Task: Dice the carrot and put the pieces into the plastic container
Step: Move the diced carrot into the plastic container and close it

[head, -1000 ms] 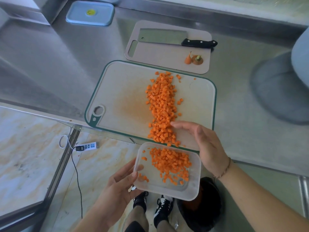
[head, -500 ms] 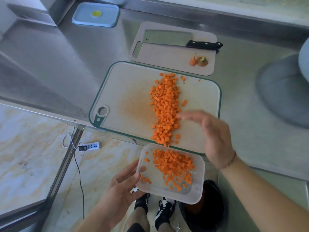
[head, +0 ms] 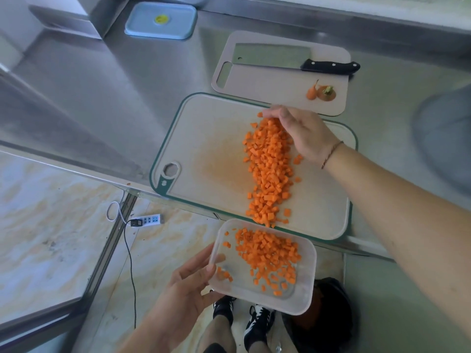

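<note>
The diced carrot [head: 267, 171] lies in a long heap running near to far down the middle of the green-rimmed cutting board [head: 204, 149], its near end right at the board's near edge. More dice already sit in the plastic container [head: 303, 296], which is held just below and in front of that edge, off the counter and over the floor — its far rim close under the end of the heap.

The left hand [head: 186, 289] grips the container by its left side, thumb over the rim and fingers beneath. The right hand [head: 300, 133] rests at the far end of the heap, fingers extended and loosely open, edge down against the dice, clasping nothing; a thin bracelet [head: 331, 152] circles the wrist.

Farther back on the steel counter [head: 114, 80] lies a smaller board [head: 254, 82], carrying a cleaver [head: 275, 58] with a black handle and two carrot ends [head: 321, 92] near its right side. At the far left sits a pale blue lid [head: 160, 21]. On the floor to the left — a power strip [head: 149, 220] with its cord, and the person's shoes [head: 254, 322] below the container.
</note>
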{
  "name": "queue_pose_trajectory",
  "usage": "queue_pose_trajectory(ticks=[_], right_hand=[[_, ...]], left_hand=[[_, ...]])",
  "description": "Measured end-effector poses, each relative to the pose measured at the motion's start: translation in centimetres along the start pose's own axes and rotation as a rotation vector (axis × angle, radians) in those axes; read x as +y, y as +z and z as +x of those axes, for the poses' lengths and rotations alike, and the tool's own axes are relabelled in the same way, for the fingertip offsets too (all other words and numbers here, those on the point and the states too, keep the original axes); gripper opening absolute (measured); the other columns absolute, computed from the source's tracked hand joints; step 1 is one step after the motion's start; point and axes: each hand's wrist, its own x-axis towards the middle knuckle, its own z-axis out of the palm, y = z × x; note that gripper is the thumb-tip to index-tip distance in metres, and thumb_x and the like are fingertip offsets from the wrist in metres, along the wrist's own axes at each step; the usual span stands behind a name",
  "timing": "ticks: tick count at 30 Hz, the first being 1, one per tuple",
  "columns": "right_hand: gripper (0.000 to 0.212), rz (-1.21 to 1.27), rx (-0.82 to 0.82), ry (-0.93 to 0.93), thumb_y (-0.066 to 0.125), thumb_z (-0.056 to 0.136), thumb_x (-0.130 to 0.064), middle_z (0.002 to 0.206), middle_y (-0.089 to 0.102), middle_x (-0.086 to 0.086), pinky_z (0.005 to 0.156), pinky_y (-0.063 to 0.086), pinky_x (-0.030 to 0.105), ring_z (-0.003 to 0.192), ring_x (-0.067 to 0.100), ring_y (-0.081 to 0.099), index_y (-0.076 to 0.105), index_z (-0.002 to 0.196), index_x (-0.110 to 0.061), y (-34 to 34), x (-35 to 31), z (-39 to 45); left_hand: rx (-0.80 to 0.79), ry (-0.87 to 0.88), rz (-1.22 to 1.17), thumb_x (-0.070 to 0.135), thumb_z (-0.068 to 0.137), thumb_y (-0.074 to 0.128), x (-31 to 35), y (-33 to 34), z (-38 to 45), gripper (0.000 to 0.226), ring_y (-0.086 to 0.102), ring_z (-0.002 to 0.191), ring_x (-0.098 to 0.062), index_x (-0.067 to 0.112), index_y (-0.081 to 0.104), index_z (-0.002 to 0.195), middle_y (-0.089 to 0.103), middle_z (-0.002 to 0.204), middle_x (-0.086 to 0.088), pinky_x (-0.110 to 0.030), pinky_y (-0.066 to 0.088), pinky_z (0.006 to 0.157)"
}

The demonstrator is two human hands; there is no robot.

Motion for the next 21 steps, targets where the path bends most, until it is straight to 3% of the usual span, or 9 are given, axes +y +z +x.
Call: queue_pose_trajectory(ticks=[4,8,21], right_hand=[[0.077,0.044,-0.023,-0.054,0.019,0.091,-0.070,0.125,0.065,0.008,0.105,0.044,0.030,0.121,0.013,0.056,0.061,0.127,-0.016,0.7,-0.3,-1.9],[0.072,0.095,-0.019,-0.111,0.025,0.094,-0.064,0.121,0.066,0.003,0.105,0.044,0.034,0.120,0.011,0.057,0.065,0.119,-0.010,1.7,-0.8,-4.0],[0.067,0.204,0.012,-0.118,0.029,0.097,-0.059,0.108,0.070,0.002,0.100,0.046,0.037,0.112,0.013,0.061,0.071,0.106,-0.008,4.0,-2.7,-9.3]], left_hand=[[-0.005,-0.011,-0.011,0.034,0.031,0.105,-0.1,0.1,0.1,0.089,0.071,0.098,-0.033,0.019,0.078,0.114,0.070,0.125,-0.013,-0.043,0.062,0.077],[-0.011,-0.010,-0.016,0.031,0.038,0.103,0.0,0.2,0.1,0.080,0.072,0.097,-0.032,0.020,0.079,0.113,0.071,0.124,-0.012,-0.042,0.062,0.076],[0.014,-0.010,-0.021,0.037,0.033,0.104,-0.2,0.3,0.0,0.089,0.069,0.108,-0.037,0.020,0.077,0.116,0.069,0.127,-0.012,-0.045,0.062,0.080]])
